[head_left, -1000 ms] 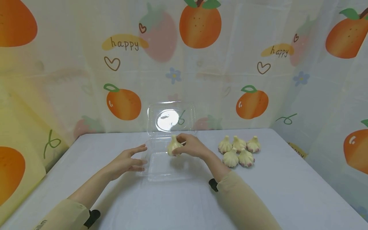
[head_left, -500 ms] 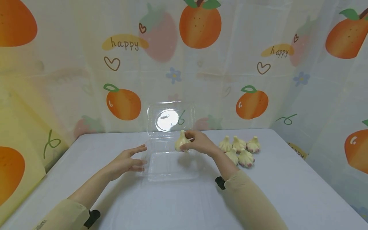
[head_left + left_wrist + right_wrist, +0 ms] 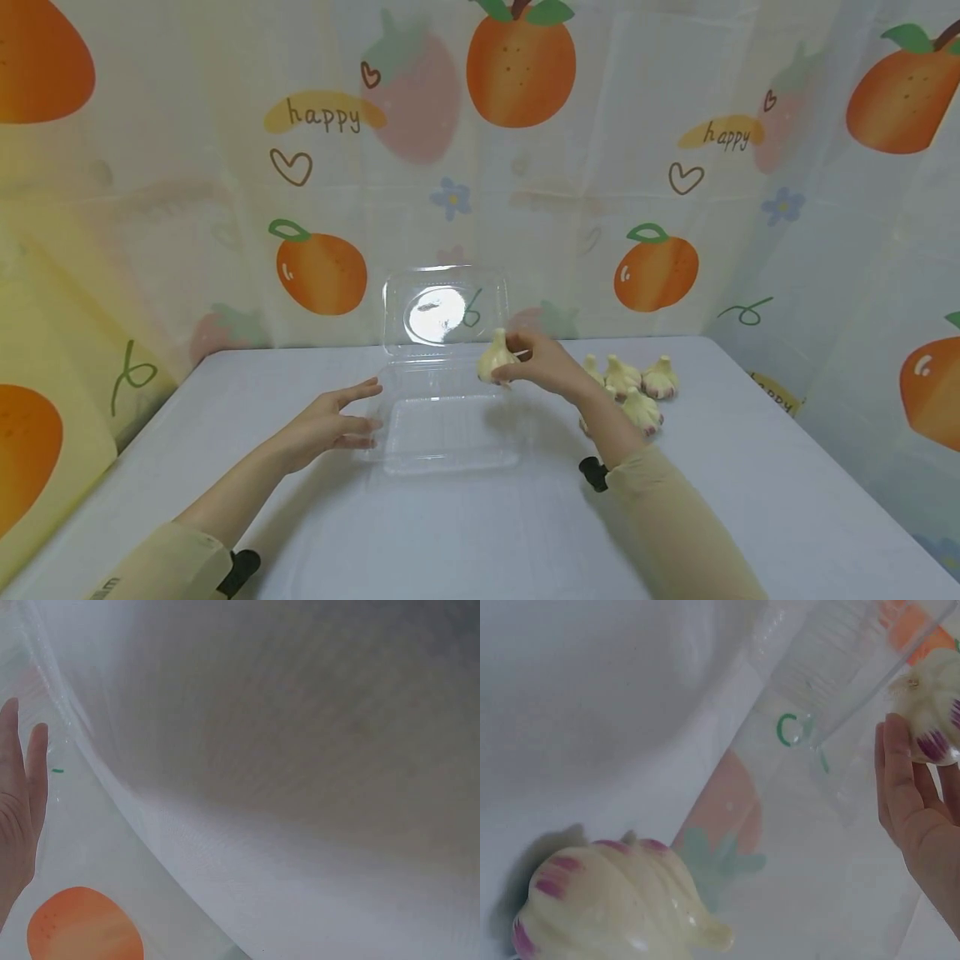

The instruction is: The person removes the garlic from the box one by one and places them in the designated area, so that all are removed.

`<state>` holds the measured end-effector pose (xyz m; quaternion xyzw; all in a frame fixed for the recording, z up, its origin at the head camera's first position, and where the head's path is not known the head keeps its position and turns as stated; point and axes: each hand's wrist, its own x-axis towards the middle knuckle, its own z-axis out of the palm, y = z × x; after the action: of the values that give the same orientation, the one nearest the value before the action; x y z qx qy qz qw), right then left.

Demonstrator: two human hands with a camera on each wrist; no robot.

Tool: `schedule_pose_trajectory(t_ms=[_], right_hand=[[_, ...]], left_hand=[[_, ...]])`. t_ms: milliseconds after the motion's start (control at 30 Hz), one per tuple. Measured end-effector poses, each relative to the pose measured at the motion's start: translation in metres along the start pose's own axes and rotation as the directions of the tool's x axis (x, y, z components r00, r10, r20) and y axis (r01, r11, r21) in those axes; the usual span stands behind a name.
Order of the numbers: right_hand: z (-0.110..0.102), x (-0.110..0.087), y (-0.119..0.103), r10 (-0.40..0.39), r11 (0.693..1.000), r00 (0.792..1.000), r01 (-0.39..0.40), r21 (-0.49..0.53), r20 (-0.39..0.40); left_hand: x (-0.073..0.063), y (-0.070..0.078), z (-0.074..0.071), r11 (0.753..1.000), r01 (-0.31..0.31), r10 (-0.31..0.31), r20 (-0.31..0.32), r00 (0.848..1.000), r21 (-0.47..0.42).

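A garlic bulb (image 3: 495, 360), pale with purple streaks low down, is pinched upright by my right hand (image 3: 546, 365) over the right side of the clear plastic container (image 3: 450, 467). The right wrist view shows the same garlic bulb (image 3: 934, 712) at the fingertips, root end visible. My left hand (image 3: 322, 427) has its fingers straight, with the fingertips right at the container's left wall. In the left wrist view only part of the left hand (image 3: 19, 787) appears, at the left edge. The container's hinged lid (image 3: 480, 325) stands up at the back.
Several more garlic bulbs (image 3: 660, 379) sit grouped on the white table (image 3: 750, 500) right of the container, partly hidden by the right forearm. One garlic bulb (image 3: 622, 907) looms close in the right wrist view. A fruit-printed curtain (image 3: 570, 183) hangs behind the table.
My right hand has moved right and slightly up with the garlic bulb, from the container's middle to its right side. The left hand stays in place.
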<state>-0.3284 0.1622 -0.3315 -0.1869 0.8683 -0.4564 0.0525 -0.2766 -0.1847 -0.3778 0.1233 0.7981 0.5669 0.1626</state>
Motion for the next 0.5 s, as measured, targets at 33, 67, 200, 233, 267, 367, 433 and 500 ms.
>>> schedule_pose_trajectory(t_ms=[33,67,200,233,267,367,433,500], right_hand=[[-0.002,-0.001,0.0,0.001,1.0,1.0,-0.001,0.0,-0.004],[-0.004,-0.003,0.001,-0.001,1.0,1.0,0.001,0.005,-0.004],[-0.011,-0.007,0.003,0.001,1.0,1.0,0.0,0.021,-0.018],[-0.013,-0.008,0.004,0.001,1.0,1.0,0.0,0.016,-0.022],[-0.015,-0.008,0.004,-0.001,1.0,1.0,0.001,0.013,-0.027],[-0.021,-0.01,0.006,-0.01,1.0,0.999,0.01,-0.003,-0.041],[-0.024,-0.011,0.007,-0.01,1.0,0.999,0.01,-0.008,-0.045],[-0.028,-0.012,0.008,-0.012,1.0,0.999,0.012,-0.005,-0.052]], left_hand=[[0.0,0.0,0.0,1.0,0.0,0.0,0.001,1.0,0.003],[0.0,0.0,0.0,1.0,0.0,0.0,0.001,1.0,0.005],[0.001,0.0,0.0,1.0,-0.004,0.004,0.003,1.0,0.005],[0.001,0.0,0.0,1.0,-0.005,0.005,0.004,1.0,0.006],[0.001,0.0,0.0,1.0,-0.007,0.007,0.005,1.0,0.004],[0.001,0.0,0.0,1.0,-0.009,0.009,0.006,1.0,0.001],[0.001,0.0,0.0,1.0,-0.014,0.014,0.008,1.0,0.003],[0.001,0.0,0.001,1.0,-0.015,0.015,0.008,1.0,0.003]])
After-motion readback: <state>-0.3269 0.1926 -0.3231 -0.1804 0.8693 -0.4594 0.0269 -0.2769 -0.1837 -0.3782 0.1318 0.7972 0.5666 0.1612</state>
